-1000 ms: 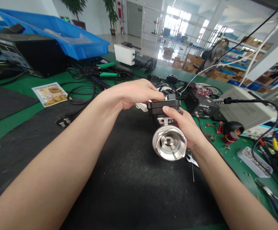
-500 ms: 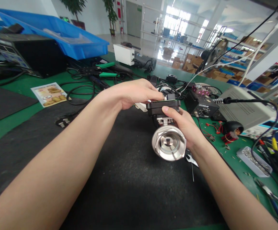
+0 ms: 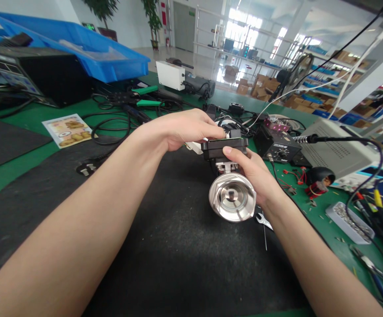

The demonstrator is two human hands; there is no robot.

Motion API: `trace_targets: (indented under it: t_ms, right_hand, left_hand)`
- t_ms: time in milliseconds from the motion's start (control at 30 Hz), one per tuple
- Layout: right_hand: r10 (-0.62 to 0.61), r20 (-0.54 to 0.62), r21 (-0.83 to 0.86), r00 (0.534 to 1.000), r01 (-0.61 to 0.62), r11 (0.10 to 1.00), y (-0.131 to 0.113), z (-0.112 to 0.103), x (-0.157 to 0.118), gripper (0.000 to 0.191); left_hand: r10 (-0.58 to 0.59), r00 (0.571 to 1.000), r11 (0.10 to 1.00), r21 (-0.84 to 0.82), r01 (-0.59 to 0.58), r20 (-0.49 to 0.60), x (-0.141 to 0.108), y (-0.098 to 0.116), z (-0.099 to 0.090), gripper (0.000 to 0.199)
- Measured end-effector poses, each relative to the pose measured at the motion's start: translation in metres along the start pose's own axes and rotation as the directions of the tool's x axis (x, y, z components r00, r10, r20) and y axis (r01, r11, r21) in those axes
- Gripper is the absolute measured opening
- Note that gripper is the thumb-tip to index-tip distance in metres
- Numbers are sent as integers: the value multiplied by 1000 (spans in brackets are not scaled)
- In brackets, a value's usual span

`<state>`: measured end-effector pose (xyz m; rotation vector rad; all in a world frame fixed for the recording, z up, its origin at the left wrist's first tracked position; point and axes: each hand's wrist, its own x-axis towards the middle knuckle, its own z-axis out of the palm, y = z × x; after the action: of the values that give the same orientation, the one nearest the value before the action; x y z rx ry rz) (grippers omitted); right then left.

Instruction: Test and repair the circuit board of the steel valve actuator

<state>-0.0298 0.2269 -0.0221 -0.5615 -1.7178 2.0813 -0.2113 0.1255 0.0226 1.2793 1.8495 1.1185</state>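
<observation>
A motorized ball valve stands on the black mat (image 3: 178,259), its shiny metal valve body (image 3: 233,197) facing me with the round opening. Above it sits the black actuator housing (image 3: 222,149), with its top uncovered. My right hand (image 3: 252,169) is closed around the right side of the housing, thumb pressed on its front. From the left, my left hand (image 3: 198,127) reaches over the top, its fingers pinched at small parts there; what they hold is hidden. An open-end wrench (image 3: 263,221) lies right of the valve, partly behind my right wrist.
Left are a blue bin (image 3: 122,68), a black instrument box (image 3: 42,75) and a printed card (image 3: 68,130). Cables and green-handled pliers (image 3: 147,90) lie behind. To the right stand a soldering station (image 3: 279,145), a bench power supply (image 3: 330,141), a tray of small parts (image 3: 350,222) and cutters (image 3: 366,259).
</observation>
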Motion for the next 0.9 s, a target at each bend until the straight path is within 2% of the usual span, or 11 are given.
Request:
trace_targets:
  t_ms: [900]
  right_hand:
    - [3, 7, -5, 1000, -3, 1000, -1, 1, -1, 44]
  left_hand:
    - [-17, 1000, 1000, -22, 17, 12, -1, 2, 1, 23]
